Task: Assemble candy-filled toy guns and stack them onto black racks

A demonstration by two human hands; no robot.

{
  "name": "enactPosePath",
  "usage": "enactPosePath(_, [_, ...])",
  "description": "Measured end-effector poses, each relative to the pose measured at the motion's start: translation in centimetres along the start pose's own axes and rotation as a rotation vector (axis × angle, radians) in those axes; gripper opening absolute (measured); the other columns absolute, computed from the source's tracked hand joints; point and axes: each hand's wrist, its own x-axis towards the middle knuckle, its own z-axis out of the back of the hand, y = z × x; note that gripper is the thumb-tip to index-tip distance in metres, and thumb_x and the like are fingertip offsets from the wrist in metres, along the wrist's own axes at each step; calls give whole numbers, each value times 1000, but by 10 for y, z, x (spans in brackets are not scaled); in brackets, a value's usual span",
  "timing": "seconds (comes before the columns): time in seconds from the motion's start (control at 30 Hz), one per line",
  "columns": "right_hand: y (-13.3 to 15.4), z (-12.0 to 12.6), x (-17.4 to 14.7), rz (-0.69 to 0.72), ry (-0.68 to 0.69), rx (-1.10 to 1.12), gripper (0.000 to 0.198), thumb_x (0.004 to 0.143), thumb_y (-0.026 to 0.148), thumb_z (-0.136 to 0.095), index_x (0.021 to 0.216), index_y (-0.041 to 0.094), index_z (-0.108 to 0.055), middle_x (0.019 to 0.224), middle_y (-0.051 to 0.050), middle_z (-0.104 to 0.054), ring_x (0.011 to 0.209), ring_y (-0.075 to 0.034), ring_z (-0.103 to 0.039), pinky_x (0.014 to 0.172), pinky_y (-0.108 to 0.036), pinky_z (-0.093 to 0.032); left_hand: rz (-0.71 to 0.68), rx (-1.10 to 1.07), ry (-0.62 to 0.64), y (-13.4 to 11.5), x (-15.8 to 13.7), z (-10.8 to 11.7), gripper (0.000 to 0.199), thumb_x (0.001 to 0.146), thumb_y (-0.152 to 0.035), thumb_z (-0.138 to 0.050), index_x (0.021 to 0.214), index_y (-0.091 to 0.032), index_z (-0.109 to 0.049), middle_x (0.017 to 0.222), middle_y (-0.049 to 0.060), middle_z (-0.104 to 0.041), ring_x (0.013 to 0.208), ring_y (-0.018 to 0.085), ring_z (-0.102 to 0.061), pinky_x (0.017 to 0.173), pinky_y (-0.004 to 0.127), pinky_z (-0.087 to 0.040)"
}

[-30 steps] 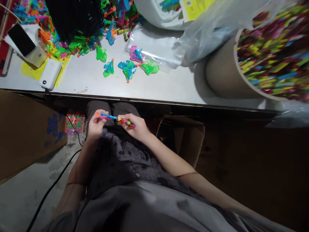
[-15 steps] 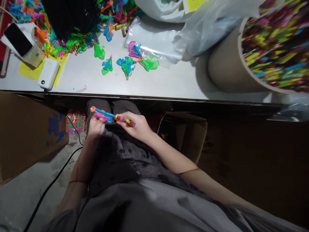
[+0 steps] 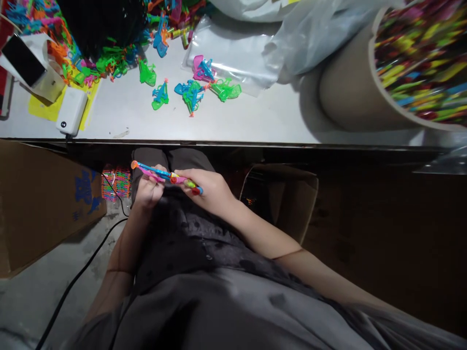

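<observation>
Over my lap, my left hand [image 3: 149, 191] is closed around a pink and blue plastic toy gun [image 3: 150, 170] with an orange tip pointing left. My right hand [image 3: 211, 190] pinches several small multicoloured tubes [image 3: 190, 184] in red, yellow, pink and green. One tube's end meets the rear of the toy gun; whether it is inserted or only touching, I cannot tell. On the table beyond my hands lie more toy guns in loose groups, among them a blue and green cluster [image 3: 191, 95], a green one [image 3: 226, 89] and a pink and blue one [image 3: 203, 68].
A bucket [image 3: 345, 92] full of colourful tubes stands on the table [image 3: 262, 119] at right. Clear plastic bags [image 3: 233, 53] lie at the back. A white power bank [image 3: 72, 111] and a phone [image 3: 24, 61] are at left. Cardboard boxes [image 3: 47, 204] flank my legs.
The toy gun and tubes have turned slightly in my hands, so the gun shows more edge-on. My left fingers have curled further around it. The view has shifted a little.
</observation>
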Motion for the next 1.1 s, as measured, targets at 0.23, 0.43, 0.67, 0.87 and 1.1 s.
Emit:
enactPosePath(0.23, [-2, -1, 7, -118, -50, 105, 20, 84, 34, -55, 95, 23, -66, 99, -4, -70, 86, -17, -66, 76, -26, -52, -37, 103, -105, 10, 1, -1, 58, 60, -75, -61, 86, -23, -57, 91, 5, -60, 93, 18, -56, 87, 35, -46])
enactPosePath(0.43, [-10, -1, 12, -184, -76, 141, 17, 80, 35, -58, 81, 19, -64, 89, -4, -70, 70, -14, -63, 65, -23, -47, -104, 142, -100, 13, 7, 3, 53, 63, -68, -65, 87, -23, -55, 81, 2, -60, 86, 16, -58, 81, 31, -46])
enactPosePath(0.67, [-23, -3, 13, -263, 18, 193, 23, 79, 39, -58, 73, 17, -57, 60, 1, -57, 54, -11, -53, 55, -22, -39, -87, 294, -96, 4, 12, 6, 49, 57, -53, -77, 81, -18, -53, 76, -1, -61, 70, 10, -58, 68, 22, -47])
enactPosePath(0.87, [-32, -8, 12, -320, 186, 311, 28, 80, 45, -57, 77, 18, -54, 53, 4, -52, 48, -10, -51, 51, -22, -38, 21, 270, -105, 0, 7, 0, 40, 60, -42, -77, 77, -17, -52, 68, -3, -58, 60, 9, -56, 59, 21, -46])
enactPosePath(1.1, [-47, 4, 13, -247, 297, 483, 31, 77, 45, -63, 87, 17, -59, 74, -1, -61, 58, -10, -55, 58, -23, -45, 320, -136, -1, -6, -2, -17, 45, 58, -40, -80, 78, -17, -47, 62, -6, -52, 47, 5, -46, 44, 19, -39])
